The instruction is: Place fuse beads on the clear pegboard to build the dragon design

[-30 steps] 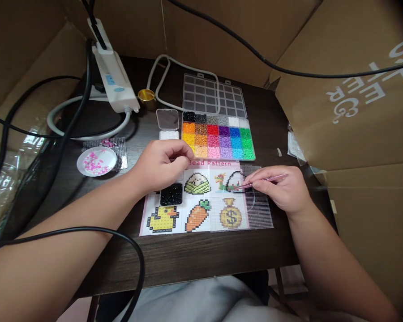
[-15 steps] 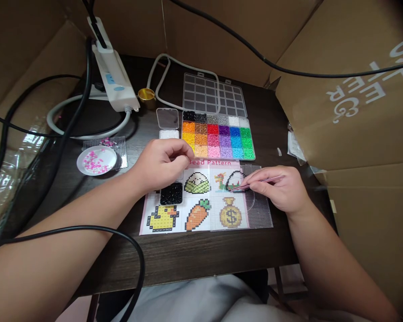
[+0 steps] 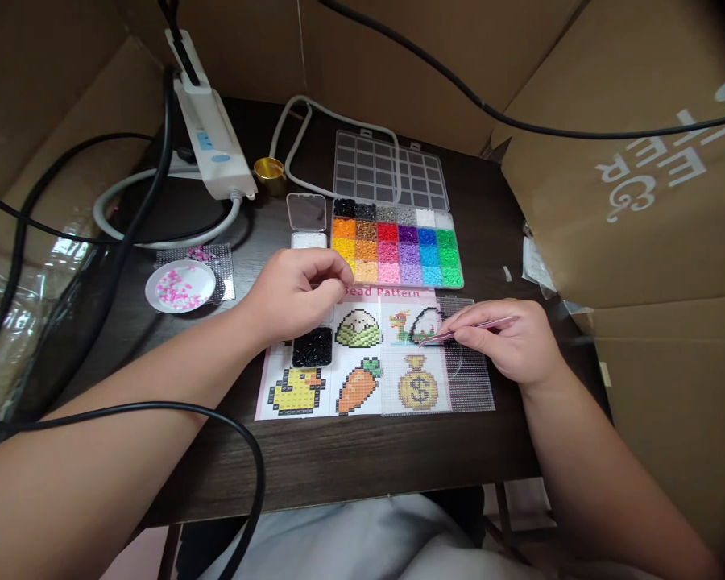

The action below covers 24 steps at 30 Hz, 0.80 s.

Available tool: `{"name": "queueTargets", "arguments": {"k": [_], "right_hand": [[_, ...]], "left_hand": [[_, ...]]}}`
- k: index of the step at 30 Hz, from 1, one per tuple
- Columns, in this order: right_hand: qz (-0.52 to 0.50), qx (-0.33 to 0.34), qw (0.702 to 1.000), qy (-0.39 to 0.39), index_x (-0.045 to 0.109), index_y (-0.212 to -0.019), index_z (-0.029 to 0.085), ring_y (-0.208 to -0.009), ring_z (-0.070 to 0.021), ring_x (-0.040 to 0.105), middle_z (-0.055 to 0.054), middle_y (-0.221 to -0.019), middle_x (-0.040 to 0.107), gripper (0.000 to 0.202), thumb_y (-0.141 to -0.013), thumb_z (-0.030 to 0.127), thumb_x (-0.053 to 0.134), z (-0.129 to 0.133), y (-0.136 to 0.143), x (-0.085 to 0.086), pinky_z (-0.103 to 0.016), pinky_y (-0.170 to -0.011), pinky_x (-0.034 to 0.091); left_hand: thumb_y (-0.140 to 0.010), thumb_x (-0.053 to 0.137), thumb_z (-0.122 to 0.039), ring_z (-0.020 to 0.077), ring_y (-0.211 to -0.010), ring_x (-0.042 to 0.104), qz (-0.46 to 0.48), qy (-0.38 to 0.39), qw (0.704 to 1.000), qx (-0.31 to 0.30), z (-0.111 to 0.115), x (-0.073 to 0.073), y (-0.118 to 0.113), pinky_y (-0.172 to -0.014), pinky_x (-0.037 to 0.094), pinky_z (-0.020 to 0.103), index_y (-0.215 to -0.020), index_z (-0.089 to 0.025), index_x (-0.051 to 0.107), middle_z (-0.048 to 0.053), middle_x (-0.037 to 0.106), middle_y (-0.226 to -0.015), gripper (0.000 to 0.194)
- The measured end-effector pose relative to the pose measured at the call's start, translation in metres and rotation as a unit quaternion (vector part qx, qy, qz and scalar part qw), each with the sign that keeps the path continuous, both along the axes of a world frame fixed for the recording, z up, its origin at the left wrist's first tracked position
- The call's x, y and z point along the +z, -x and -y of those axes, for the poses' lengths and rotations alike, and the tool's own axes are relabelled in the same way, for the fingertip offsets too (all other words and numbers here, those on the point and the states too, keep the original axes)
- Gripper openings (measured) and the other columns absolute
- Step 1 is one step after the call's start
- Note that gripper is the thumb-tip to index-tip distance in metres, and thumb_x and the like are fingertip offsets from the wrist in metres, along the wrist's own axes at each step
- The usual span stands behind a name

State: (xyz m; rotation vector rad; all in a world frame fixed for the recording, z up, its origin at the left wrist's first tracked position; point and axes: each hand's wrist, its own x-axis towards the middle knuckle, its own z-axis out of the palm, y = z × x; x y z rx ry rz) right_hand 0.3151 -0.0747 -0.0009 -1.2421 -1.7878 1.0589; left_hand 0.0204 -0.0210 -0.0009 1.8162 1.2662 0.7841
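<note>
My right hand (image 3: 508, 342) grips pink tweezers (image 3: 489, 325), whose tips rest low over a clear pegboard (image 3: 471, 383). Close to the tips, a curved line of black beads (image 3: 419, 316) stands on the board, above the dragon picture on the pattern sheet (image 3: 356, 407). My left hand (image 3: 305, 294) is closed, thumb and forefinger curled together; whatever they hold, if anything, is hidden. It hovers above a small lidded box of black beads (image 3: 312, 346) and hides part of it. A small box of white beads (image 3: 308, 241) stands just behind.
A divided case of coloured beads (image 3: 397, 254) lies at the back with its lid open. At left are a white dish (image 3: 187, 286) of pink and white beads, another pegboard (image 3: 225, 270) and a power strip (image 3: 214, 153). Cables cross the left side; cardboard walls (image 3: 652, 250) surround the table.
The whole view has shifted slightly, so everything appears a little further right. Both hands keep almost the same pose, the tweezers still by the black bead line.
</note>
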Motion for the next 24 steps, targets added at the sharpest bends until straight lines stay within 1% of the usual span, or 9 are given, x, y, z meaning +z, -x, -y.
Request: {"name": "queueTargets", "arguments": {"k": [7,11,17,24], "right_hand": [[0.006,-0.012,1.0,0.012,0.083,-0.08,0.025,-0.074,-0.0198,0.079,-0.004,-0.081,0.081,0.01,-0.082,0.035,0.08,0.0006,0.0001,0.0006,-0.026,-0.068,0.065],[-0.009,-0.007,1.0,0.01,0.083,-0.079,0.026,-0.074,-0.0191,0.079,-0.003,-0.08,0.081,0.009,-0.082,0.034,0.08,0.0007,0.0014,0.0018,-0.026,-0.069,0.065],[-0.014,-0.023,0.999,0.023,0.082,-0.077,0.026,-0.073,-0.0204,0.079,-0.003,-0.079,0.081,0.011,-0.08,0.036,0.081,0.001,0.0034,0.0026,-0.027,-0.067,0.066],[-0.018,-0.014,1.0,0.016,0.082,-0.078,0.026,-0.073,-0.0193,0.079,-0.003,-0.079,0.081,0.008,-0.081,0.034,0.081,0.0009,0.0036,0.0033,-0.026,-0.067,0.066]], "left_hand": [[-0.072,0.054,-0.022,0.0112,-0.053,0.05,-0.009,-0.001,1.0,0.006,-0.0002,0.0016,-0.0004,-0.05,0.039,0.024,-0.074,-0.018,0.07,-0.001,0.063,-0.061,0.016],[-0.072,0.054,-0.022,0.0117,-0.054,0.051,-0.009,0.001,1.0,0.004,0.0001,0.0015,-0.0005,-0.051,0.04,0.025,-0.075,-0.018,0.07,-0.001,0.064,-0.061,0.016],[-0.072,0.054,-0.022,0.012,-0.055,0.052,-0.008,0.001,1.0,0.005,0.0,0.0006,-0.0005,-0.051,0.041,0.025,-0.075,-0.018,0.07,0.0,0.066,-0.064,0.016],[-0.072,0.055,-0.021,0.0115,-0.053,0.051,-0.008,-0.002,1.0,0.006,0.0006,0.0013,-0.0005,-0.051,0.04,0.025,-0.074,-0.018,0.07,0.0,0.065,-0.063,0.016]]}}
